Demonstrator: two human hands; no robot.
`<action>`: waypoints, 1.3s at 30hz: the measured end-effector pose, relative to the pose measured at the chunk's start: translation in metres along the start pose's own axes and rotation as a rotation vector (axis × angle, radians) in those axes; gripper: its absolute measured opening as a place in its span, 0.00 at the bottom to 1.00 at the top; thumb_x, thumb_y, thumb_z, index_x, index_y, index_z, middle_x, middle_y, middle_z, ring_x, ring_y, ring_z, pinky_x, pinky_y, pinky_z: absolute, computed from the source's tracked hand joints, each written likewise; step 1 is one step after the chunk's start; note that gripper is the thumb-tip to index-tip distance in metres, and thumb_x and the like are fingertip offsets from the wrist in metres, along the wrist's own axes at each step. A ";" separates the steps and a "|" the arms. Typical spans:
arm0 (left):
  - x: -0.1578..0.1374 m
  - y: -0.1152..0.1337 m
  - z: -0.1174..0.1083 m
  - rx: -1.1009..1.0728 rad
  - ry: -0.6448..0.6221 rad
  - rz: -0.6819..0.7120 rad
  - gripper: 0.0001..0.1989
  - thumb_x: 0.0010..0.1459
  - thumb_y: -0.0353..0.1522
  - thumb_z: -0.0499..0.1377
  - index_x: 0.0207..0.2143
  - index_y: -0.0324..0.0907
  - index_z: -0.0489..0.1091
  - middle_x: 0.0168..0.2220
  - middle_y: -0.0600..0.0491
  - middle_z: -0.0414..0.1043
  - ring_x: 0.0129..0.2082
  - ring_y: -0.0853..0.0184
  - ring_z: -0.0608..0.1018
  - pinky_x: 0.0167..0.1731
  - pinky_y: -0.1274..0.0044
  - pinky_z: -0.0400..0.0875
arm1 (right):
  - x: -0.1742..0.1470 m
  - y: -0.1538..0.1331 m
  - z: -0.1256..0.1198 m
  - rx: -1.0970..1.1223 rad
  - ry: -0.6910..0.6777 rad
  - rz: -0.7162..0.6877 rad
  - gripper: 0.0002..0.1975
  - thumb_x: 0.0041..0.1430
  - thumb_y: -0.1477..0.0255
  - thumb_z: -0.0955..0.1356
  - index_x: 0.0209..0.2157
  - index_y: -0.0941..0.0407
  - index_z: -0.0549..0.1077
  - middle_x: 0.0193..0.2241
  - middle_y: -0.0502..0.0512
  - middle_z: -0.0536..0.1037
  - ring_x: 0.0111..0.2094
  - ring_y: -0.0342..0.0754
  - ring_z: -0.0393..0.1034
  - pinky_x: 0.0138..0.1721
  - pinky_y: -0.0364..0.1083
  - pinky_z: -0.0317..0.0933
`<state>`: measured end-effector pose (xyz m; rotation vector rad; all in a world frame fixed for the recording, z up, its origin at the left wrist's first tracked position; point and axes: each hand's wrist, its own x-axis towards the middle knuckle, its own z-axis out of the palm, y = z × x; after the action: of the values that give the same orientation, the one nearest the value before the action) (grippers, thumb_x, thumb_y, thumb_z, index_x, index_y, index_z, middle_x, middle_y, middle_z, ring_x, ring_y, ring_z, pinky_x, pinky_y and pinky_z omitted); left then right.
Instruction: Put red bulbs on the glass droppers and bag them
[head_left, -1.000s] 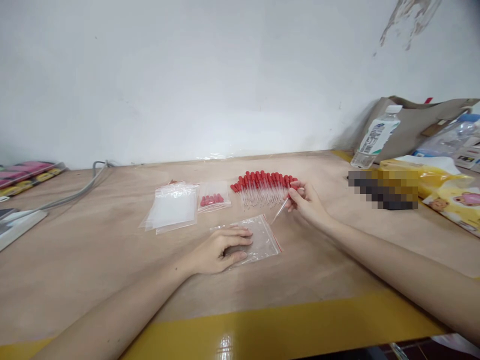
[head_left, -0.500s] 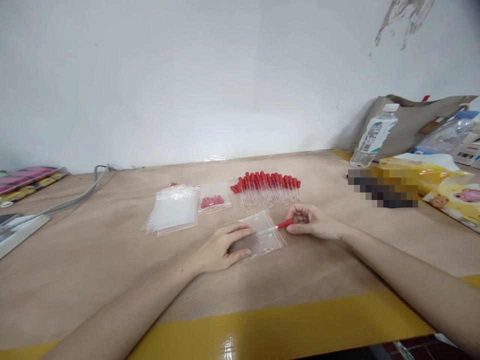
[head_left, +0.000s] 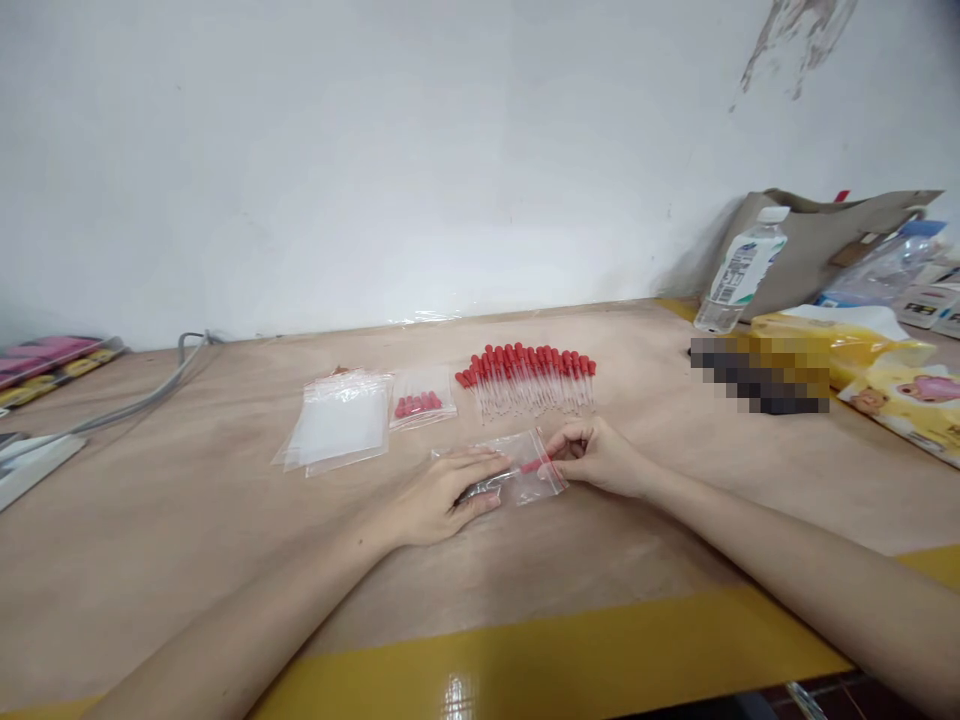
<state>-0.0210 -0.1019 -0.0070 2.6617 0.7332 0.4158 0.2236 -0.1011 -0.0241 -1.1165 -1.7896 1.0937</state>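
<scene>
A clear zip bag (head_left: 529, 487) with a red strip along its right end lies on the table in front of me. My left hand (head_left: 450, 490) rests on its left part, fingers apart and stretched over the plastic. Inside the bag's mouth is a dropper (head_left: 534, 465) with a red rubber bulb; its thin clear tube points left, and the tip is hidden by the left fingers. Fingers of my right hand (head_left: 592, 458) pinch the bulb's end at the bag's opening. Just beyond lies a row of red-bulbed droppers (head_left: 529, 375), side by side.
Flat zip bags (head_left: 337, 425) are stacked at left, beside a bag holding several red bulbs (head_left: 422, 402). A water bottle (head_left: 742, 270), a grey bag (head_left: 810, 245) and a yellow package (head_left: 862, 345) stand at right. A grey cable (head_left: 150, 395) runs at far left.
My right hand has moved left, and the dropper has slid further into the bag, so its red bulb is now within the mouth. The left hand stays on the bag.
</scene>
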 end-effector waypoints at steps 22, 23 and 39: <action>-0.020 -0.011 -0.007 -0.100 0.021 0.007 0.21 0.57 0.36 0.56 0.53 0.45 0.64 0.54 0.47 0.64 0.53 0.61 0.67 0.52 0.66 0.62 | -0.004 0.004 -0.022 -0.141 -0.306 -0.190 0.09 0.52 0.65 0.68 0.30 0.55 0.78 0.33 0.54 0.69 0.36 0.44 0.64 0.39 0.45 0.60; -0.020 -0.012 -0.007 -0.103 0.020 0.009 0.21 0.56 0.36 0.56 0.53 0.45 0.64 0.54 0.47 0.64 0.53 0.61 0.67 0.53 0.65 0.62 | -0.004 0.003 -0.022 -0.198 -0.319 -0.224 0.10 0.53 0.65 0.67 0.32 0.54 0.78 0.34 0.54 0.69 0.38 0.45 0.64 0.40 0.46 0.60; -0.017 -0.014 -0.004 -0.133 0.054 -0.023 0.14 0.58 0.35 0.54 0.46 0.44 0.70 0.52 0.48 0.67 0.53 0.62 0.68 0.52 0.68 0.64 | 0.059 -0.007 -0.039 -0.635 0.232 -0.172 0.07 0.50 0.70 0.67 0.25 0.58 0.75 0.23 0.51 0.74 0.25 0.42 0.64 0.28 0.42 0.56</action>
<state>-0.0423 -0.0986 -0.0125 2.5244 0.7250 0.5144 0.2367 -0.0379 0.0055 -1.3481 -2.0486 0.2691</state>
